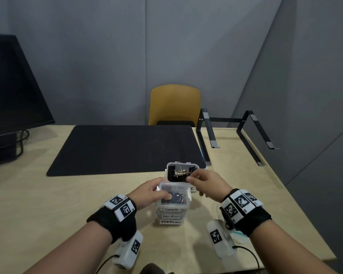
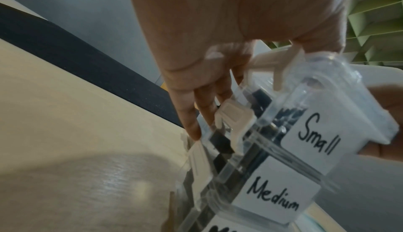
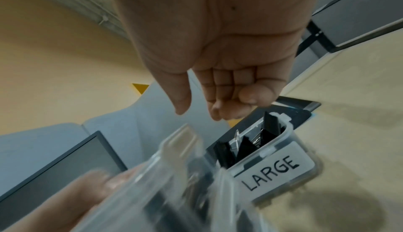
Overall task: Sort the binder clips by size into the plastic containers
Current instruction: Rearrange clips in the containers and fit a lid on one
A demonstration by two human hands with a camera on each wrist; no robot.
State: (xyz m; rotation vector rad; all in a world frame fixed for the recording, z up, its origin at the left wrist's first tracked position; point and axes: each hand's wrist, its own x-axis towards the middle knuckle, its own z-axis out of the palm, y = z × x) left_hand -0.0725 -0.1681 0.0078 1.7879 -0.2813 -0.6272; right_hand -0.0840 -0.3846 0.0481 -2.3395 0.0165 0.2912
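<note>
Left hand [image 1: 149, 192] on Small container [image 1: 173, 197] (stacked)

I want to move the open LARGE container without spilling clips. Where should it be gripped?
Probably grip the LARGE container by its two short side walls, coming from above. It stands upright and lidless, with binder clips poking above the rim, so stay outside the rim and keep it level.

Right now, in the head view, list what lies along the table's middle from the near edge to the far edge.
Stack of clear plastic containers labelled Medium and Small → open clear plastic container of large black binder clips → flat black rectangular desk mat → mustard-yellow plastic chair behind the table.
</note>
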